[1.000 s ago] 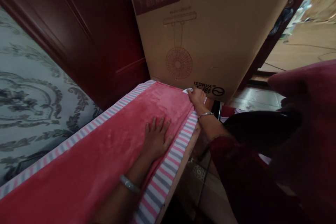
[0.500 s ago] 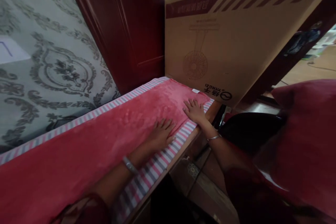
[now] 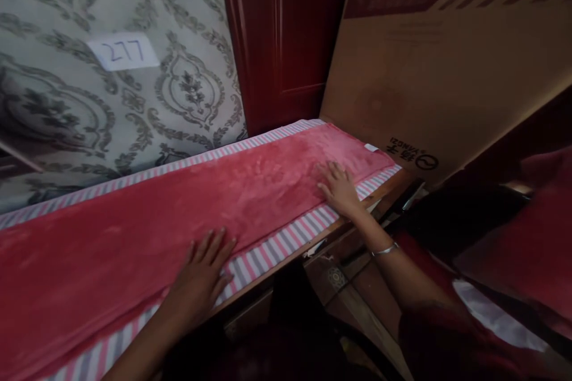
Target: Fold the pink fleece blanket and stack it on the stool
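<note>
A long pinkish-red plush cloth (image 3: 147,226), folded into a strip, lies flat over a striped cloth (image 3: 286,243) in pink, grey and white. My left hand (image 3: 201,277) rests palm down on the plush cloth's near edge, fingers spread. Farther to the right, my right hand (image 3: 339,190) is laid flat on the same cloth, its fingers also apart. Beyond it, a small white label (image 3: 370,147) shows at the far end of the cloth. Neither hand grips anything.
A large cardboard box (image 3: 402,77) stands at the far end, beside a dark red door (image 3: 277,41). Patterned wallpaper (image 3: 192,86) with a paper marked 277 (image 3: 125,52) runs along the back. Red fabric (image 3: 527,244) hangs at the right.
My left hand has slid back along the cloth, towards me and to the left. My right hand has come away from the labelled end. The view has turned left.
</note>
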`<move>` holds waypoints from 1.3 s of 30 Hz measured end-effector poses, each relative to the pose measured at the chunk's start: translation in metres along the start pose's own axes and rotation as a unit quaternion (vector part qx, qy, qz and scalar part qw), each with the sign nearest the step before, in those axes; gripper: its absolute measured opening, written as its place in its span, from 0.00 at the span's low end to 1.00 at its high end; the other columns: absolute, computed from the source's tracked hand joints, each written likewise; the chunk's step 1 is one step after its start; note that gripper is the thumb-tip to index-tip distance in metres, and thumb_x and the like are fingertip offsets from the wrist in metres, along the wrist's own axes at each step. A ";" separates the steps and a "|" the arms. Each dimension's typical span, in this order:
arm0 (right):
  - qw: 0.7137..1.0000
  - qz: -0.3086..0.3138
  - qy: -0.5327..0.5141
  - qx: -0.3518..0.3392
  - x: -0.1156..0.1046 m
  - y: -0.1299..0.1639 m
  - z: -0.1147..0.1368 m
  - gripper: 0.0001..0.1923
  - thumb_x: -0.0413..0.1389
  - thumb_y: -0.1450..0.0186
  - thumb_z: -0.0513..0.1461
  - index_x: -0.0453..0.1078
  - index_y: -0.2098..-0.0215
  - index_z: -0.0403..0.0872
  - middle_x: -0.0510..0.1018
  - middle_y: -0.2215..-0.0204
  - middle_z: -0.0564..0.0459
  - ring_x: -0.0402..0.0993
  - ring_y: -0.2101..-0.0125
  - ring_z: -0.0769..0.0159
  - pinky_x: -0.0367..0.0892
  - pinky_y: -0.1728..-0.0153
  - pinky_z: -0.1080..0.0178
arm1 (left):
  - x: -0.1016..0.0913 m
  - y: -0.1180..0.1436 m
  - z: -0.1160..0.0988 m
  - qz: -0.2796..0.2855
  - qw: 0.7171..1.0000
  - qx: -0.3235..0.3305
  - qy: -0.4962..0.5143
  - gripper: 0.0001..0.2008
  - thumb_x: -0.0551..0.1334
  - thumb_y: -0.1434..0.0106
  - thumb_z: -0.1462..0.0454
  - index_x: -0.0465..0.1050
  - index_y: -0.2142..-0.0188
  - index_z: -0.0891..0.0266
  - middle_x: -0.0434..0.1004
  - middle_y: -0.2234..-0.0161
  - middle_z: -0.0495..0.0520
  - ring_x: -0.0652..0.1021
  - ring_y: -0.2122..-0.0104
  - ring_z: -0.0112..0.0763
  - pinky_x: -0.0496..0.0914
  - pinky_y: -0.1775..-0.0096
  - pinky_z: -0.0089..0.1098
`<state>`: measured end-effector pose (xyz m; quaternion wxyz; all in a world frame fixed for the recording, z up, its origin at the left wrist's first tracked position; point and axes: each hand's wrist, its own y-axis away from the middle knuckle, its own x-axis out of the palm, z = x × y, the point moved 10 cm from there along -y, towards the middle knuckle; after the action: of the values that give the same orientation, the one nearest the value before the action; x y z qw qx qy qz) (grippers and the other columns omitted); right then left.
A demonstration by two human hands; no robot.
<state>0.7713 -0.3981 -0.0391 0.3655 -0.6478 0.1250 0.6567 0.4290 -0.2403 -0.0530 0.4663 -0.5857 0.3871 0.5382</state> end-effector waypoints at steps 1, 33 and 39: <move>0.999 0.023 -0.001 -0.029 0.008 0.007 0.015 0.29 0.41 0.27 0.49 0.51 0.30 0.52 0.50 0.29 0.47 0.43 0.31 0.50 0.46 0.35 0.42 | 0.002 0.007 0.004 -0.005 1.000 -0.016 -0.002 0.27 0.52 0.31 0.57 0.57 0.33 0.51 0.54 0.31 0.55 0.56 0.32 0.49 0.53 0.36 0.55; 0.991 -0.074 -0.077 -0.078 0.029 0.038 0.015 0.35 0.38 0.30 0.55 0.71 0.43 0.42 0.71 0.42 0.32 0.64 0.41 0.38 0.59 0.45 0.33 | -0.041 0.176 0.110 -0.178 0.955 -0.226 -0.064 0.19 0.54 0.31 0.59 0.74 0.46 0.63 0.74 0.45 0.67 0.73 0.46 0.53 0.68 0.49 0.52; 0.918 -0.073 -0.255 -0.295 0.000 0.081 0.179 0.19 0.50 0.30 0.47 0.72 0.47 0.48 0.76 0.49 0.42 0.72 0.48 0.52 0.68 0.47 0.46 | -0.033 0.140 0.087 -0.167 0.972 -0.164 -0.024 0.18 0.56 0.32 0.62 0.71 0.44 0.63 0.74 0.47 0.64 0.71 0.47 0.49 0.68 0.48 0.48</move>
<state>0.5836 -0.3408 -0.0409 0.2237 -0.5442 -0.2196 0.7782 0.2678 -0.1958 -0.0370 0.4559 -0.6976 0.1790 0.5230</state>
